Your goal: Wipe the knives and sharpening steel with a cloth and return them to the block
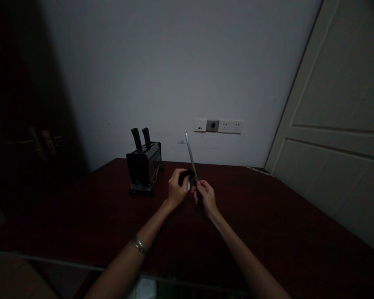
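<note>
The knife block (139, 171) is taken as the reference point. It is stood upright on the dark red table (255, 216), and two black handles (146, 138) are seated in its top, both projecting upward. To the right of the knife block, the steel rod (190, 154) is gripped by its dark handle in the right hand (208, 198), the fingers being closed around it. The shaft is pointed upward and tilted slightly toward the knife block. Between the knife block and the steel rod, a dark item (183, 177) is gripped in the left hand (177, 190), between thumb and fingers, beside the lower end of the shaft. Whether the shaft is touched by the dark item cannot be determined. A metal band (139, 245) is worn on the left wrist, nearer the viewer than the knife block. On the wall (162, 79) behind the knife block, and to its right, a row of sockets (230, 126) is mounted. Farther right of the knife block, a pale panelled surface (336, 174) is located.
</note>
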The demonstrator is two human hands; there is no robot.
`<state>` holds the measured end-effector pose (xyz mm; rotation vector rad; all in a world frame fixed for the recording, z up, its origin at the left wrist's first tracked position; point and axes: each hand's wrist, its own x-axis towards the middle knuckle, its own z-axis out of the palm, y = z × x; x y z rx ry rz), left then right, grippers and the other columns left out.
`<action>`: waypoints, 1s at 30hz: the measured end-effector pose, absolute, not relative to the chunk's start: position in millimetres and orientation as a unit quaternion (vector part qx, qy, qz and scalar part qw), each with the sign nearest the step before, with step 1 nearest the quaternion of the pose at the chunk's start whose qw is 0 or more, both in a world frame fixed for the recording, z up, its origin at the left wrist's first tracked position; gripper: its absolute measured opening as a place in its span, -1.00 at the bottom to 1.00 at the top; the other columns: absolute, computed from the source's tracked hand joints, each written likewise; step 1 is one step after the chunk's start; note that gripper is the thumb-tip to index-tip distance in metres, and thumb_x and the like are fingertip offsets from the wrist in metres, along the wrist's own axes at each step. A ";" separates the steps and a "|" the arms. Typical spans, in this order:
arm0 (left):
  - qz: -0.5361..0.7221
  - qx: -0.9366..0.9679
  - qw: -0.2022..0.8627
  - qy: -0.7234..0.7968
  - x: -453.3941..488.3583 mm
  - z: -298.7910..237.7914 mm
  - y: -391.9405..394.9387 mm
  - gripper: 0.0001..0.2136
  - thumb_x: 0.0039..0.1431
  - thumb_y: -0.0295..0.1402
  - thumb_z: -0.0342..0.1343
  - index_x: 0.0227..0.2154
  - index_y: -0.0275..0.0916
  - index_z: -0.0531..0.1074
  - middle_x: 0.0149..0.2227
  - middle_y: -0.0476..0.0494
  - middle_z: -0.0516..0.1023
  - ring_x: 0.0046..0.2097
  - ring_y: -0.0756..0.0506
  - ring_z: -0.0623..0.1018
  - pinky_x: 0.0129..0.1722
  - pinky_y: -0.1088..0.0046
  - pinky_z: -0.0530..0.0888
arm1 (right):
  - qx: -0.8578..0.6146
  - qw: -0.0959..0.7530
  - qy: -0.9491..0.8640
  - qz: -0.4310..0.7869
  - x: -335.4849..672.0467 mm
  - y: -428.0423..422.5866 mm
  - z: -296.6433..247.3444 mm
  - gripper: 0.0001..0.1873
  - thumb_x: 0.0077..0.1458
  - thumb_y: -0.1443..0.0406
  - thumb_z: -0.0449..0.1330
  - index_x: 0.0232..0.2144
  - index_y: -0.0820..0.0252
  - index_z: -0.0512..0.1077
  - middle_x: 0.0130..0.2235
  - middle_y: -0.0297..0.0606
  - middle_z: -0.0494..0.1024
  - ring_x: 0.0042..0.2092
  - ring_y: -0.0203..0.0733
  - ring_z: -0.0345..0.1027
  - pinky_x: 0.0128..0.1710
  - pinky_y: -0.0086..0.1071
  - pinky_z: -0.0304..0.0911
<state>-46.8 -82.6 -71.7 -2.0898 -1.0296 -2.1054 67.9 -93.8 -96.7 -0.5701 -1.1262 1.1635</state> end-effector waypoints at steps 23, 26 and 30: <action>-0.676 -0.649 -0.062 -0.343 -44.6 -74.7 -82.6 -0.88 0.10 -0.38 0.01 -0.28 -0.24 0.32 -0.36 -0.08 0.45 -0.33 -0.02 0.48 -0.33 0.50 0.39 | -0.282 0.664 -0.478 0.502 65.7 -89.6 -96.7 -0.61 -0.11 -0.04 0.16 -0.46 0.16 0.28 -0.57 -0.46 0.32 -0.65 -0.44 0.14 -0.73 -0.56 0.12; -0.641 -0.708 -0.041 -0.294 -43.2 -76.5 -85.2 -0.89 0.11 -0.41 -0.01 -0.28 -0.24 0.33 -0.31 -0.12 0.45 -0.25 -0.04 0.47 -0.25 0.46 0.39 | -0.293 0.662 -0.484 0.492 63.9 -86.7 -101.4 -0.61 -0.12 -0.03 0.16 -0.46 0.17 0.29 -0.64 -0.51 0.26 -0.68 -0.46 0.08 -0.73 -0.57 0.10; -0.630 -0.721 -0.039 -0.286 -41.8 -77.2 -88.0 -0.90 0.11 -0.42 -0.01 -0.29 -0.24 0.32 -0.34 -0.11 0.44 -0.27 -0.03 0.47 -0.27 0.47 0.39 | -0.285 0.655 -0.484 0.506 63.1 -88.5 -103.4 -0.64 -0.09 0.00 0.15 -0.49 0.18 0.29 -0.72 -0.54 0.20 -0.72 -0.46 0.02 -0.77 -0.58 0.03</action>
